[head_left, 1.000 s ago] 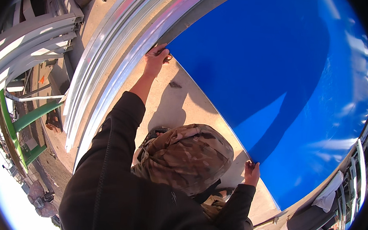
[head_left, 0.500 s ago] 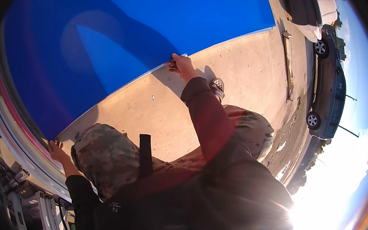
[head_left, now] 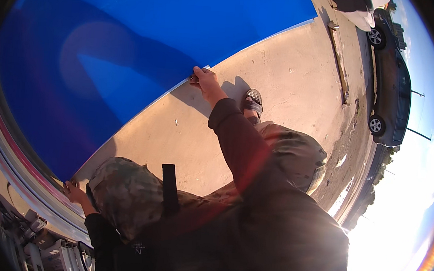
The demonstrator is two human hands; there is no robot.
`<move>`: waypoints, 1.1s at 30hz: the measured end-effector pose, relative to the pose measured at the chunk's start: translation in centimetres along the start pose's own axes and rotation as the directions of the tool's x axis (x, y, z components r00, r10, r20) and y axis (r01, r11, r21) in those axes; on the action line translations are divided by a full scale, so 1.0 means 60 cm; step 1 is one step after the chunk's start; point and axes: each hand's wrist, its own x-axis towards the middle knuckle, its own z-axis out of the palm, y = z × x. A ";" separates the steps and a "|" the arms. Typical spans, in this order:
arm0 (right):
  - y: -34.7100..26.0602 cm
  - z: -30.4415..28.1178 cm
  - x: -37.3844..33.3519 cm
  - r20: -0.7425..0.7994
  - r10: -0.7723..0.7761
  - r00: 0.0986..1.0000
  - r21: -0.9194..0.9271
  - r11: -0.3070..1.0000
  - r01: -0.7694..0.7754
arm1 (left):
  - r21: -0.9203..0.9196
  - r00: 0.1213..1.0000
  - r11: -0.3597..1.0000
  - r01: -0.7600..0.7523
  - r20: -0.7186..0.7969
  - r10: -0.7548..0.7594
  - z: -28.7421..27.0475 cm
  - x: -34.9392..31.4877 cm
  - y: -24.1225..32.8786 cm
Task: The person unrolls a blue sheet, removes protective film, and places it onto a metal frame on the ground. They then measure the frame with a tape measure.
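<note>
A large glossy blue sheet [head_left: 144,89] with a thin pale edge fills the upper left of the head view. My right hand [head_left: 208,85] is closed on its near edge, about midway along, with thumb and fingers pinching the rim. Lower left, my left hand [head_left: 74,192] pinches the sheet's near corner; its fingertips are partly hidden in shade. My shadow falls across the blue surface. Both arms wear dark sleeves. The sheet's far side runs out of the picture.
Long metal rails [head_left: 25,176] lie along the sheet's left side. Metal frames and tools [head_left: 40,239] sit at the lower left. My camouflage-clad knees [head_left: 128,189] and a sandalled foot [head_left: 253,102] are close to the sheet. A wooden strip [head_left: 339,63] and a parked dark car [head_left: 392,83] are on the right.
The view has tilted slightly, so the sheet, rails and car sit a little differently in it. Both hands keep their hold at the same spots on the sheet.
</note>
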 end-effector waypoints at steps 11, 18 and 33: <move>-0.303 -0.102 -0.003 0.209 0.181 0.961 -0.882 0.459 0.105 | 0.143 0.985 0.982 0.123 -0.141 -0.103 0.004 -0.019 0.048; -0.417 -0.363 0.024 -0.043 -0.152 0.987 -0.650 0.755 0.088 | 0.496 0.947 0.868 0.007 -0.283 0.154 0.003 -0.008 0.087; -0.366 -0.512 0.076 0.033 -0.103 0.994 -0.579 0.808 0.103 | 0.465 0.705 0.627 -0.625 0.681 0.197 0.203 -0.380 0.466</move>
